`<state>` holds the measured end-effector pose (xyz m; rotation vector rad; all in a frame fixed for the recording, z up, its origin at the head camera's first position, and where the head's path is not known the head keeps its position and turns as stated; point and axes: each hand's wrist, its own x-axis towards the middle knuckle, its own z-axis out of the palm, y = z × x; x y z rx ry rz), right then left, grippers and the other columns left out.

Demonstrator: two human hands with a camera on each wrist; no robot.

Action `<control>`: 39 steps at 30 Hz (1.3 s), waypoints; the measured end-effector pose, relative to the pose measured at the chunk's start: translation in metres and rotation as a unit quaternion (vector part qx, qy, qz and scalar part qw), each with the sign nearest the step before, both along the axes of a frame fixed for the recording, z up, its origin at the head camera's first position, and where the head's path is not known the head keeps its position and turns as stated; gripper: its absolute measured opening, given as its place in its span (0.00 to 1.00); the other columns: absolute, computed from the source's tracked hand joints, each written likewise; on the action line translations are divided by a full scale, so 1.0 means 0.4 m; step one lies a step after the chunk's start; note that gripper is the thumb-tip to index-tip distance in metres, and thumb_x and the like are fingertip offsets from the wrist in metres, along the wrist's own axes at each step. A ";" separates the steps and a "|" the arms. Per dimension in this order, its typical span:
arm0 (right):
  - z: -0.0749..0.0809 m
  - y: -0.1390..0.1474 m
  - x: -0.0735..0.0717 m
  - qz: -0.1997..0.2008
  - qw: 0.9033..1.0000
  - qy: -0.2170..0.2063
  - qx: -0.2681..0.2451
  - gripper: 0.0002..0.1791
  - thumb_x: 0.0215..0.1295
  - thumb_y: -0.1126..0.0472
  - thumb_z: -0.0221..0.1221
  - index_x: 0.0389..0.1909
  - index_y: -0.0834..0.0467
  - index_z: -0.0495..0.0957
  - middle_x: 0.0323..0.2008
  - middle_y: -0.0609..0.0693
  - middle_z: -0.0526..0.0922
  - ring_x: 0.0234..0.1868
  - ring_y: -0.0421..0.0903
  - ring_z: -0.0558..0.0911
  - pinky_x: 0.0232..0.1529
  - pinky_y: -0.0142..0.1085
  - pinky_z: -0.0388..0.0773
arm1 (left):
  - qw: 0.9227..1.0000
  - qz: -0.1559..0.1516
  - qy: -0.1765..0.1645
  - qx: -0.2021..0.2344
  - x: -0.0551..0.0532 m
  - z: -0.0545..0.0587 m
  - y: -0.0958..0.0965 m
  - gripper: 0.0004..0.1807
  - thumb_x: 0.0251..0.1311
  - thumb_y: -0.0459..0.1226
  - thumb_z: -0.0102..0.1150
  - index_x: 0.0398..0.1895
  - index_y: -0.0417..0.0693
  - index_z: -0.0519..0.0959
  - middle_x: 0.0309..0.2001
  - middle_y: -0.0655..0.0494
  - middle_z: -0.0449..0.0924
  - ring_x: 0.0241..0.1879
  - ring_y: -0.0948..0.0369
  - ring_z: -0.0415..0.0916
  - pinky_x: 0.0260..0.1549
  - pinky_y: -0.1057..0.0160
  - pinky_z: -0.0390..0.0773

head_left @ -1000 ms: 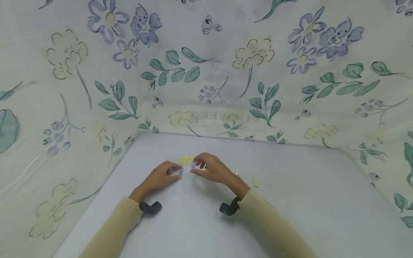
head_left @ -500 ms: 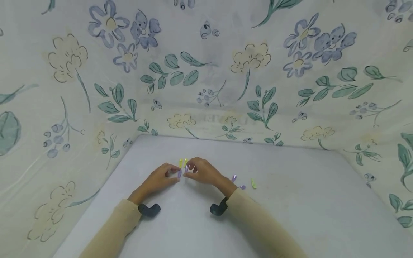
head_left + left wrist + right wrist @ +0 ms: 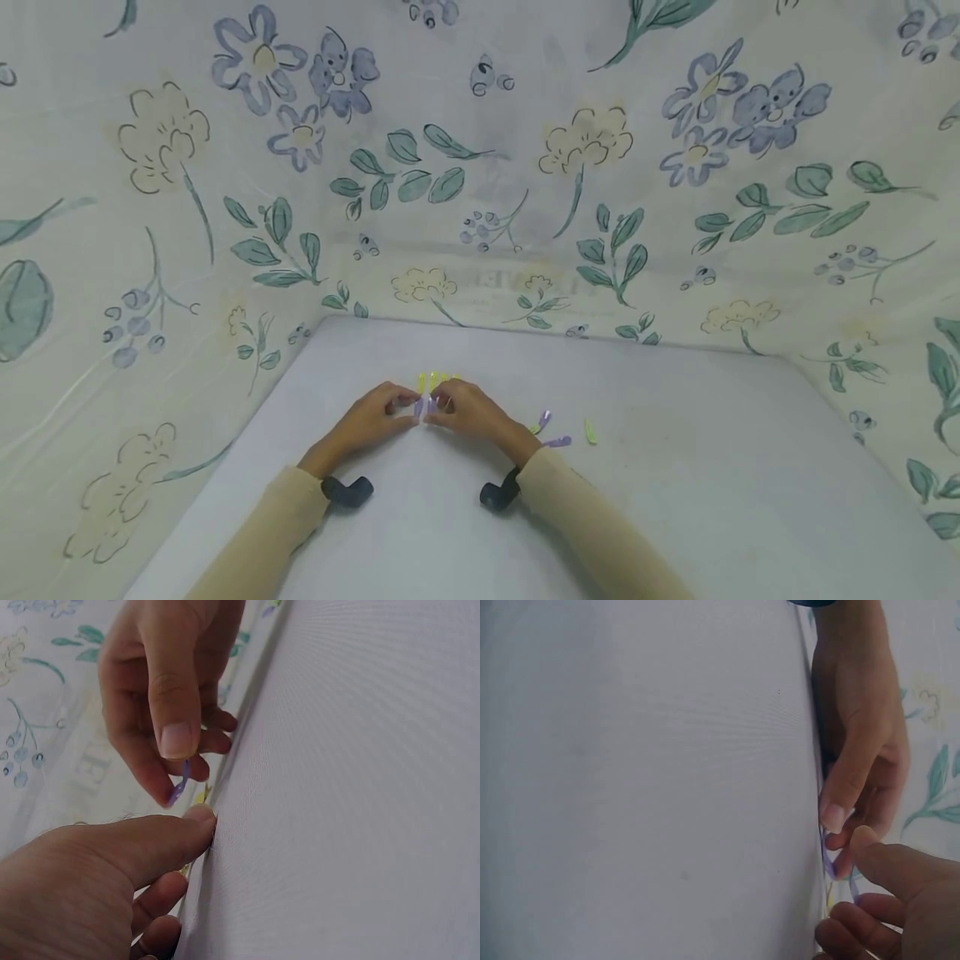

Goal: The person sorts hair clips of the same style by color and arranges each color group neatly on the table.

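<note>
My left hand [image 3: 378,412] pinches a purple hair clip [image 3: 418,407] between thumb and finger, low at the tabletop. Just to its right, my right hand [image 3: 468,412] pinches a second purple hair clip [image 3: 432,405], held upright beside the first. In the left wrist view this second clip [image 3: 178,786] shows thin and curved under the right thumb. Beyond the fingertips lies a row of several yellow hair clips [image 3: 433,382], partly covered by the right hand. The right wrist view shows the left hand's clip [image 3: 828,859] close to the right fingertips.
Right of the right wrist lie two loose purple clips [image 3: 558,441], with a yellow-green one partly showing by them. Another yellow-green clip [image 3: 590,432] lies farther right. The white table [image 3: 675,483] meets flower-patterned sheeting [image 3: 480,283] at the back and sides.
My right hand has moved left and slightly toward me, bringing its purple clip next to the left hand's clip. The left hand has barely moved. Loose clips behind the right wrist are now uncovered.
</note>
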<state>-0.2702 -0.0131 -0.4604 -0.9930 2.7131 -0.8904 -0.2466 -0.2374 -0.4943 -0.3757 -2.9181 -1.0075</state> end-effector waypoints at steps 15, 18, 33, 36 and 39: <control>-0.013 -0.019 -0.023 -0.016 0.999 -0.015 0.035 0.24 0.64 0.53 0.67 0.58 0.59 0.78 0.32 0.44 0.77 0.32 0.39 0.73 0.33 0.28 0.71 | 1.000 0.016 -0.016 -0.001 0.000 0.001 0.002 0.23 0.59 0.47 0.69 0.58 0.58 0.79 0.48 0.60 0.79 0.41 0.61 0.71 0.40 0.62 0.71; -0.014 -0.021 -0.025 -0.011 0.999 -0.004 0.049 0.24 0.64 0.52 0.67 0.58 0.58 0.78 0.31 0.43 0.76 0.32 0.38 0.73 0.33 0.27 0.71 | 1.000 0.017 -0.018 0.003 0.000 0.002 0.002 0.23 0.59 0.47 0.69 0.58 0.58 0.79 0.48 0.60 0.79 0.41 0.60 0.70 0.40 0.61 0.71; -0.020 -0.018 -0.020 -0.001 0.998 0.018 0.067 0.23 0.65 0.50 0.66 0.57 0.56 0.79 0.33 0.43 0.75 0.33 0.37 0.73 0.35 0.28 0.71 | 1.000 0.012 -0.013 0.001 -0.003 -0.010 0.002 0.23 0.59 0.47 0.69 0.58 0.58 0.79 0.47 0.61 0.78 0.40 0.62 0.70 0.39 0.62 0.71; -0.017 -0.016 -0.019 0.007 0.997 0.026 0.069 0.23 0.65 0.51 0.66 0.57 0.57 0.80 0.33 0.43 0.75 0.33 0.37 0.72 0.35 0.27 0.71 | 1.000 0.010 -0.009 0.001 -0.001 -0.008 0.003 0.23 0.59 0.47 0.69 0.58 0.57 0.79 0.47 0.61 0.78 0.40 0.62 0.70 0.39 0.62 0.71; -0.012 -0.016 -0.018 0.013 0.997 0.032 0.073 0.24 0.65 0.50 0.66 0.58 0.57 0.80 0.33 0.43 0.75 0.33 0.37 0.72 0.35 0.27 0.71 | 1.000 0.008 -0.002 0.002 -0.004 -0.009 0.000 0.23 0.59 0.47 0.69 0.57 0.57 0.79 0.46 0.61 0.78 0.40 0.62 0.70 0.39 0.62 0.71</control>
